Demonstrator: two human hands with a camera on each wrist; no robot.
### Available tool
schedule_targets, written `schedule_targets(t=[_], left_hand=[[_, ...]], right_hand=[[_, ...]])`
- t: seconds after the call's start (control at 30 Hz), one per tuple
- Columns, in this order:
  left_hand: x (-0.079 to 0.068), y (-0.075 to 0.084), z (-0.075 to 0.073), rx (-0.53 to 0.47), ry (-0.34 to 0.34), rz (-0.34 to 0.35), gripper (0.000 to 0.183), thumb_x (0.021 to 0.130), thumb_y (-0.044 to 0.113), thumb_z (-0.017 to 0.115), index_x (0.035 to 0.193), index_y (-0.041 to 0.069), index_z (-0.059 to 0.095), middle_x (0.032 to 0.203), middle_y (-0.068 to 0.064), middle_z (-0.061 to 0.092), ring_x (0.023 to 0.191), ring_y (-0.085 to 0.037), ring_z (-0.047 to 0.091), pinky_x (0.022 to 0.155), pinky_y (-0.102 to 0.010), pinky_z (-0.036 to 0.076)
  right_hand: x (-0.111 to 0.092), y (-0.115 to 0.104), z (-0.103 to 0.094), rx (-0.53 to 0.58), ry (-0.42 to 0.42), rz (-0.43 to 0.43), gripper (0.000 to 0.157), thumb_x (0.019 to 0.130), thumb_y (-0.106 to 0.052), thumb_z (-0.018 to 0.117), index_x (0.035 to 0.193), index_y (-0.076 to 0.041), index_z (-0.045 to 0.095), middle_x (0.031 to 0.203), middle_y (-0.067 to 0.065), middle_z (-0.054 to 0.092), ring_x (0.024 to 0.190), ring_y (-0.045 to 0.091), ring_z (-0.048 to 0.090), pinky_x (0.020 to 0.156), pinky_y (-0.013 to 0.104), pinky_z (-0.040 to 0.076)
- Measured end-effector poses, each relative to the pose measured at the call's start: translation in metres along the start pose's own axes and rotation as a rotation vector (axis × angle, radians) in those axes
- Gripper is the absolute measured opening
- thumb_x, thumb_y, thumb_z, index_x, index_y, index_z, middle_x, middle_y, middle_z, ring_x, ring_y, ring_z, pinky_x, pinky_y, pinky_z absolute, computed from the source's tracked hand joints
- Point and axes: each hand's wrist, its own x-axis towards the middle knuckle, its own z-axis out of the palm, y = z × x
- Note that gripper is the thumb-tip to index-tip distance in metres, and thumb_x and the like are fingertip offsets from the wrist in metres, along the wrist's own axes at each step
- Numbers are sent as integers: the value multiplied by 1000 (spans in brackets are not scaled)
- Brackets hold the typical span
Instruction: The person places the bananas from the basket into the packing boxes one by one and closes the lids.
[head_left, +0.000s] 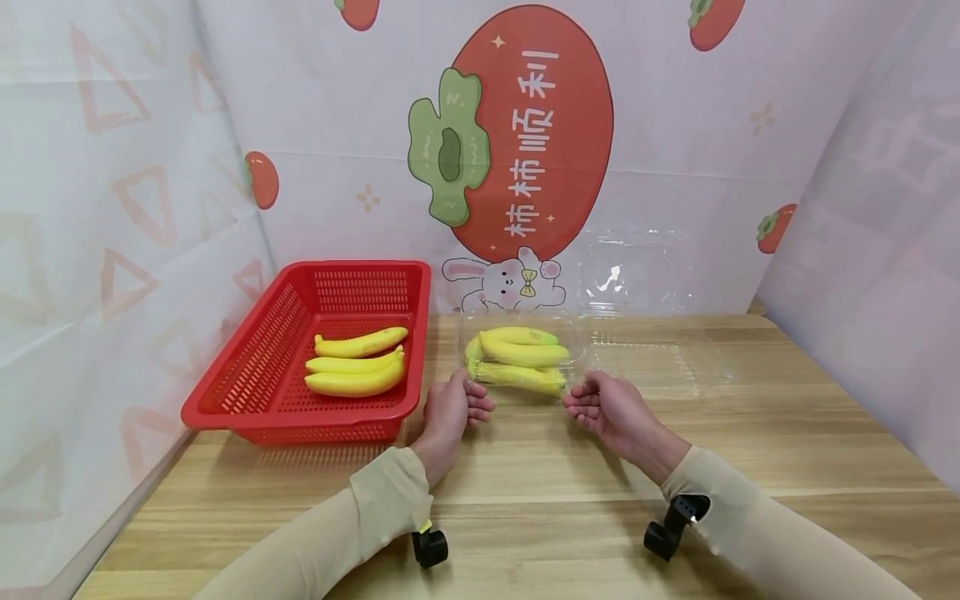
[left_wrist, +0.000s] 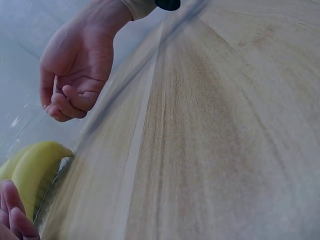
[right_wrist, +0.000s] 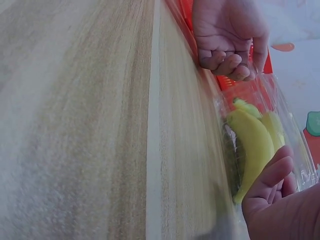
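Observation:
A clear plastic box (head_left: 467, 327) with several yellow bananas (head_left: 525, 353) in it stands on the table in the head view. At its front left corner my left hand (head_left: 450, 414) pinches the rim between thumb and curled fingers. My right hand (head_left: 617, 417) pinches the front right corner in the same way. The right wrist view shows my left hand (right_wrist: 227, 37) with thumb and index finger meeting at the plastic edge. In the left wrist view, my right hand (left_wrist: 80, 70) has its fingers curled beside a banana (left_wrist: 35, 170); the thin plastic there is hard to see.
A red basket (head_left: 307, 421) with several bananas (head_left: 356, 379) stands to the left, close to my left hand. On the right, behind my right hand, a second clear box (head_left: 648, 367) lies with its lid (head_left: 637, 271) raised against the printed cloth (head_left: 705, 167).

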Motion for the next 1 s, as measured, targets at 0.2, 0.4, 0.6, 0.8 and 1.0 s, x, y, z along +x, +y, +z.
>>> schedule_targets(t=[0.2,0.4,0.6,0.8,1.0], left_hand=[[-1,-1,1,6,-2,-10,50,111,36,41,100,-4,71,66,2,72,54,-8,65,53,-18,50],[-1,-1,1,14,-5,6,47,110,31,40,100,-4,71,69,1,73,55,-8,66,54,-18,51],[-1,-1,3,2,9,-4,41,105,22,40,98,-3,72,68,2,73,54,-7,65,54,-18,49],[-2,0,6,-12,40,-3,39,102,19,41,99,-4,72,68,2,74,55,-7,65,55,-18,49],[-1,-1,7,-21,75,-17,41,102,21,40,98,-3,73,69,1,74,55,-9,65,56,-18,51]], right_hand=[[-2,0,0,-16,-13,-3,36,115,-28,35,107,1,56,80,1,72,72,9,69,65,18,56],[-1,0,0,-12,-15,0,35,115,-25,35,113,3,55,82,1,72,72,9,69,65,17,56],[3,0,1,-2,22,11,33,114,-22,36,115,4,56,81,0,71,69,7,66,61,15,53],[3,-1,3,19,15,5,31,114,-19,35,114,3,57,81,-1,69,68,6,64,60,13,52],[3,-1,4,56,-4,11,30,114,-19,36,114,3,57,80,-1,69,69,6,66,61,13,53]])
